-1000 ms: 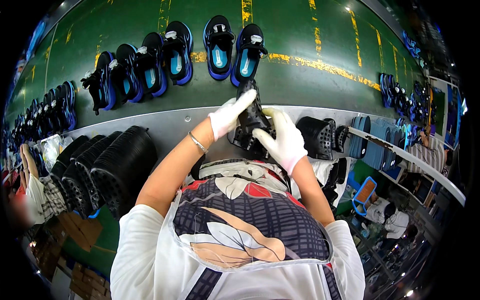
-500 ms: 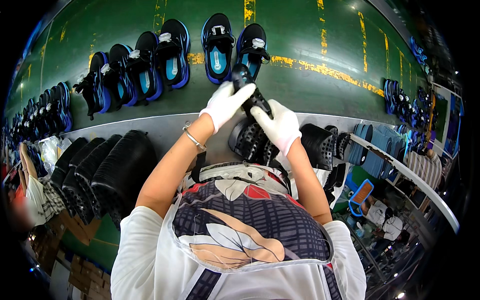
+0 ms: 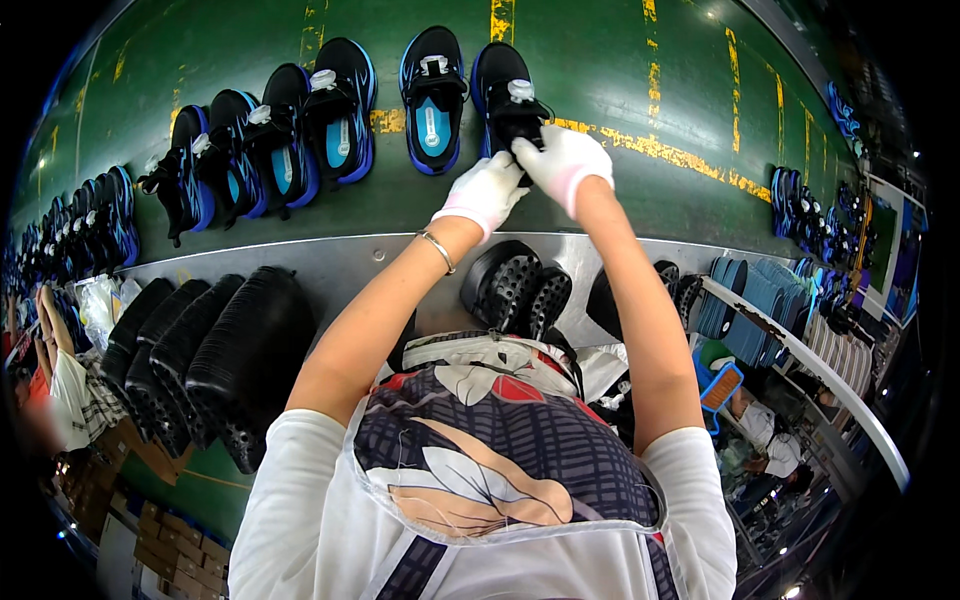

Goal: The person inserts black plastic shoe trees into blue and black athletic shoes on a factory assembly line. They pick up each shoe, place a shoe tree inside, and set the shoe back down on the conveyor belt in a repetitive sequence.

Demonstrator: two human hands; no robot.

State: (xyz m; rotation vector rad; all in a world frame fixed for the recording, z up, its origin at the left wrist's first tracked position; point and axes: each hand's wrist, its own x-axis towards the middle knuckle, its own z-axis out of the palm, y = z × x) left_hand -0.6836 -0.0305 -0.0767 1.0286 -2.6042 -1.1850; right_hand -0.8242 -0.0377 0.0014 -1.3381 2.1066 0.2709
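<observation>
A black shoe with blue edges [image 3: 496,72] stands on the green surface in front of me, toe pointing away. Both my gloved hands meet at its heel end. My left hand [image 3: 484,196] is closed at the back of the shoe. From the right, my right hand [image 3: 568,166] grips a black shoe insert [image 3: 516,132] at the shoe's opening, thumb towards the heel. The insert covers the blue insole, and my fingers hide most of it. Beside it on the left stands a matching shoe [image 3: 433,100], its blue insole showing.
More such shoes [image 3: 340,110] stand in a row to the left. Along the near metal ledge [image 3: 350,255] lie nested stacks of black perforated inserts [image 3: 250,350] and a smaller pile [image 3: 510,285]. Blue insoles [image 3: 755,300] are stacked at right. Other people sit at both sides.
My hands have moved forward and right with the black insert, from above the ledge to the right shoe's opening. Its blue insole, visible before, is now covered.
</observation>
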